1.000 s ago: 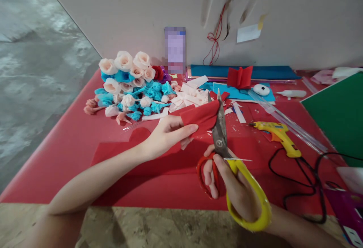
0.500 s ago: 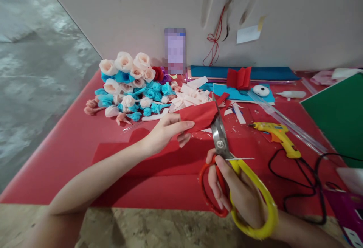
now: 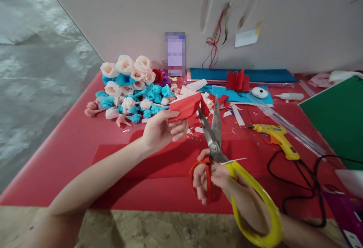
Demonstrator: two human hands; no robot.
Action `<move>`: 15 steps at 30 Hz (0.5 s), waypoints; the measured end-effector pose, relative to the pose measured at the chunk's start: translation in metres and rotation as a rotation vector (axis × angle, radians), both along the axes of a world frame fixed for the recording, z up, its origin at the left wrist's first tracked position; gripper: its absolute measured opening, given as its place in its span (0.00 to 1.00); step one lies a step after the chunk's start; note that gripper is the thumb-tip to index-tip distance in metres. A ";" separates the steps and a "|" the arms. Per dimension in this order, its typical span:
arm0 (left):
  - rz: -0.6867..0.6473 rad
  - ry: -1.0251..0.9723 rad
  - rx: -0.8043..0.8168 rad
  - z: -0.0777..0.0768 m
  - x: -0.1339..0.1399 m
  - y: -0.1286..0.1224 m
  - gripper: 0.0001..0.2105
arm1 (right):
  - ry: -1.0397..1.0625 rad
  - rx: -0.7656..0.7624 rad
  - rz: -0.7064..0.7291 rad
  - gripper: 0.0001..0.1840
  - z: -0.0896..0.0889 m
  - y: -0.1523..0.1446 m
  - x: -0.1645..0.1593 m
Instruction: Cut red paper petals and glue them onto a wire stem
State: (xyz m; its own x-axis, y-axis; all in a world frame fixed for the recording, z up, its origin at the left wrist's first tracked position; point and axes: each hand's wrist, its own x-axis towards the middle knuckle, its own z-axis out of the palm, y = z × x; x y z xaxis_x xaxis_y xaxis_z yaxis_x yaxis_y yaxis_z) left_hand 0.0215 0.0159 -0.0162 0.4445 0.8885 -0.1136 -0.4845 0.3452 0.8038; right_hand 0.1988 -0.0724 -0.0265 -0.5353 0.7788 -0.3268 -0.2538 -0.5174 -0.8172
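Observation:
My left hand [image 3: 163, 129] pinches a piece of folded red crepe paper [image 3: 185, 108] between thumb and fingers, above the table. In my right hand [image 3: 227, 180] is a pair of scissors [image 3: 214, 148] with one red and one yellow handle loop. The blades stand apart and point away from me, just right of the paper's cut edge. Under both hands lies a wide sheet of red paper [image 3: 170, 161] on the red table. Behind the held piece are white and red paper scraps [image 3: 195, 86].
Paper flowers [image 3: 124, 64] in white, blue and pink are heaped at the back left. A phone [image 3: 175, 53] leans on the wall. To the right are a yellow glue gun [image 3: 276, 136] with a black cord, a glue bottle [image 3: 289, 96] and a green board [image 3: 337, 115].
The scissor blades have opened and come away from the red paper. My left hand has drawn the piece to the left and tilted it.

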 end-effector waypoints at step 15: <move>0.392 1.380 1.887 -0.017 0.000 -0.011 0.11 | -0.184 0.255 -0.424 0.10 0.000 0.018 0.011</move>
